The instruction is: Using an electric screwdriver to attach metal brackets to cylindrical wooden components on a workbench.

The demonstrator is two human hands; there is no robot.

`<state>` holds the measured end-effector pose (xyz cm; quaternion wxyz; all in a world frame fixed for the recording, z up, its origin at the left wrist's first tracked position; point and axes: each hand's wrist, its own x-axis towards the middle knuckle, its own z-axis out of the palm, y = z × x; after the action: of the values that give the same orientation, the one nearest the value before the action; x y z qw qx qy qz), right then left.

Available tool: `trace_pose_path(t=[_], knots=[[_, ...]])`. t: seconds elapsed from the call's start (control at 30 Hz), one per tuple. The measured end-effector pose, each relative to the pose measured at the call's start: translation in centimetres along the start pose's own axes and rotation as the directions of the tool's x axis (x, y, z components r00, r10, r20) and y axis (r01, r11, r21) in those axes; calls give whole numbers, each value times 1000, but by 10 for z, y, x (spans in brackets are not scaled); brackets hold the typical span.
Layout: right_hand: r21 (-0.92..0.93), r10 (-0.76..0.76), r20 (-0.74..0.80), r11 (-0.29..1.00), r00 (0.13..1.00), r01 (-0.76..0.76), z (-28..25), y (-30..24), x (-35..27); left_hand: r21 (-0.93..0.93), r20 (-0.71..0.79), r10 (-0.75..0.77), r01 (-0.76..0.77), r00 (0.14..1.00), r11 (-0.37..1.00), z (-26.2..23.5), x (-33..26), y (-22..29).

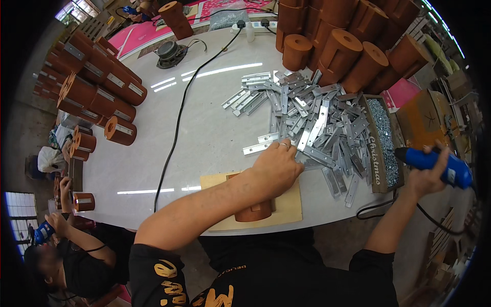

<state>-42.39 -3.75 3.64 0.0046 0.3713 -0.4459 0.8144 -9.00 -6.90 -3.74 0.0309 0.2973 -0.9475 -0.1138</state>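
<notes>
My left hand [280, 166] reaches across to the near edge of a heap of silvery metal strips [319, 120] with drilled holes. Its fingers are curled downward and their tips are hidden, so what they pinch cannot be made out. Beneath that forearm, a reddish-brown cylinder [253, 212] lies on a pale wooden board [292, 204], partly covered by the arm. Off to the right, my right hand [429, 174] is wrapped round a blue electric screwdriver [452, 171]. The tool's dark tip points left, over a cardboard box [377, 163] of small screws [383, 133].
Stacked reddish-brown cylinders [342, 48] stand at the back right; more [120, 84] line the left edge, several with metal strips fitted. A black cable [179, 117] crosses the white table [138, 169]. A speaker [170, 53] sits at the back. Another person [84, 256] works at lower left.
</notes>
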Motion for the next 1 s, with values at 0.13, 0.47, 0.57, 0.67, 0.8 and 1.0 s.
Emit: trace_pose_path(t=[0.13, 0.47, 0.57, 0.67, 0.8, 1.0], knots=[[-52, 67, 8, 996, 998, -66, 5, 28, -17, 36, 48, 38, -40, 998, 999, 6, 9, -3], [92, 106, -94, 991, 990, -98, -35, 25, 7, -932, 116, -552, 282, 826, 227, -75, -35, -45], [185, 164, -95, 972, 982, -144, -60, 23, 25, -942, 187, -624, 319, 758, 105, -61, -63, -48], [242, 219, -197, 955, 956, -169, -61, 15, 32, -927, 247, -656, 372, 713, 56, -45, -70, -47], [277, 207, -104, 946, 973, -171, -49, -6, 23, -910, 229, -692, 403, 684, 97, -37, -62, -49], [330, 178, -1, 929, 984, -168, -43, -28, 13, -830, 150, -687, 468, 711, 303, -38, -66, -54]])
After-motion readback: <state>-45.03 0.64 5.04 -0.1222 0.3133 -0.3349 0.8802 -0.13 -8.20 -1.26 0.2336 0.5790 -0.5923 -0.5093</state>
